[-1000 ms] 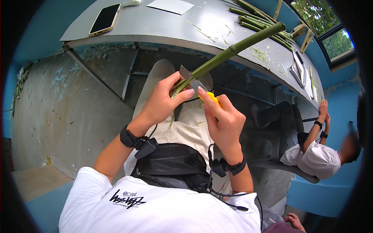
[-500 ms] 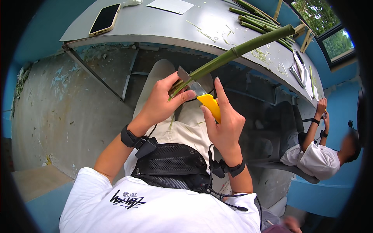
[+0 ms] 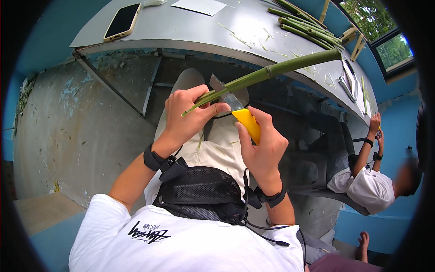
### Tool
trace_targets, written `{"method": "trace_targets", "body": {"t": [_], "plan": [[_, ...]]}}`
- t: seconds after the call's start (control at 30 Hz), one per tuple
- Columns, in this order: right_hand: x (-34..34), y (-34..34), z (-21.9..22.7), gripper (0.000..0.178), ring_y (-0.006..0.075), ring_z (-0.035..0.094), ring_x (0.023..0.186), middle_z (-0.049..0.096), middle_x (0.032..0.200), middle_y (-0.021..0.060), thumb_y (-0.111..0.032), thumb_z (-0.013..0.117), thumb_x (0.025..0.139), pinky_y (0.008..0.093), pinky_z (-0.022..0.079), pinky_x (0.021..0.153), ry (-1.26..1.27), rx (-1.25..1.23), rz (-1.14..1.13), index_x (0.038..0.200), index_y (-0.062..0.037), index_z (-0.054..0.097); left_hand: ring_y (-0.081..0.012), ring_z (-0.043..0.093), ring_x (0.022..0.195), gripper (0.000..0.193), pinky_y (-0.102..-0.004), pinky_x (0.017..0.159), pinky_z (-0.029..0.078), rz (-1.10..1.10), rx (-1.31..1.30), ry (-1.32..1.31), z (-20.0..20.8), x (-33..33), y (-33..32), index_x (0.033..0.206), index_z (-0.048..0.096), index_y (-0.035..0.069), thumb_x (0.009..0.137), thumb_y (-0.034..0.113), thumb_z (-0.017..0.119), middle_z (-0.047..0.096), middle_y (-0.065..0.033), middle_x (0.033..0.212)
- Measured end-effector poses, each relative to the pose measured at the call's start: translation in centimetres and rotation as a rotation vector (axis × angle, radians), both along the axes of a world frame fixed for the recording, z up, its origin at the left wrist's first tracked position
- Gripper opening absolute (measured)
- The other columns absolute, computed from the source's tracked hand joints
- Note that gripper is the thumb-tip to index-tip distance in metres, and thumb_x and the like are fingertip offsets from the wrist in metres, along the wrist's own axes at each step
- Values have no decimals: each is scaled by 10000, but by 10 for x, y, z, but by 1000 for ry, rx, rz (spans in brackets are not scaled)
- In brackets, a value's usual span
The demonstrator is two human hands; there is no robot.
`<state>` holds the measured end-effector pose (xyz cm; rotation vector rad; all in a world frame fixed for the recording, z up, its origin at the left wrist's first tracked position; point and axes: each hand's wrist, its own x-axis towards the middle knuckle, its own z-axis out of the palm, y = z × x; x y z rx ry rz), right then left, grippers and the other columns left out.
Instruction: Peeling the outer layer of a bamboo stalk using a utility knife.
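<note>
Bamboo stalk point(image 3: 290, 65) slants above your lap point(image 3: 217, 152) toward the worktop point(image 3: 163, 27). Your left hand point(image 3: 183, 109) has its fingers closed around the thin near end, and your right hand point(image 3: 265, 140) grasps the yellow cutter point(image 3: 248, 124), whose blade point(image 3: 234, 101) meets the stalk crosswise.

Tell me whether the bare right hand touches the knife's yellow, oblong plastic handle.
Touching. The head view shows it: the right hand grips the yellow handle, with the thumb against one side and the index finger against the other.
</note>
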<state>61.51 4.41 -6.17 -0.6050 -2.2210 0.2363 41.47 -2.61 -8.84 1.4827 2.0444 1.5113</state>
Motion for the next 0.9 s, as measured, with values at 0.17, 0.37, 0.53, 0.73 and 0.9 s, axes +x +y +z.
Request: {"method": "trace_targets", "body": {"t": [0.17,0.37,0.53,0.73,0.9], "plan": [[-2,-1,-1,400,272,749,693,767,890,116,-139,862,878,341,555,602,19,-7,-5,1229,-46,694,-140,475,535,463,-327,548,380,-65,-9,28,-1,-4,0,771,653,40,914,426,867,549,-35,581],[-3,6,1,396,286,760,720,770,902,120,-125,868,863,343,566,621,20,11,-10,1215,-52,704,-87,606,676,273,-267,672,499,-368,108,-508,-10,-4,4,1035,683,12,1052,279,738,688,-24,766],[-1,12,-1,391,292,755,722,769,922,122,-124,871,855,349,572,632,9,21,-5,1204,-55,709,-72,595,791,194,-243,743,472,-438,119,-533,-10,-4,6,1103,628,23,1071,201,696,669,-14,927],[-4,12,-1,398,291,752,723,769,940,119,-126,874,849,349,570,633,-2,4,27,1207,-47,718,-123,457,704,329,-312,640,393,-388,122,-396,-11,-7,2,1013,581,24,1007,283,783,554,-37,777],[-3,10,-2,407,288,750,724,764,940,116,-126,873,848,347,567,630,-8,1,32,1216,-44,719,-176,469,617,376,-330,591,395,-235,130,-198,-5,-1,4,1026,610,28,968,329,829,540,-66,697]]}}
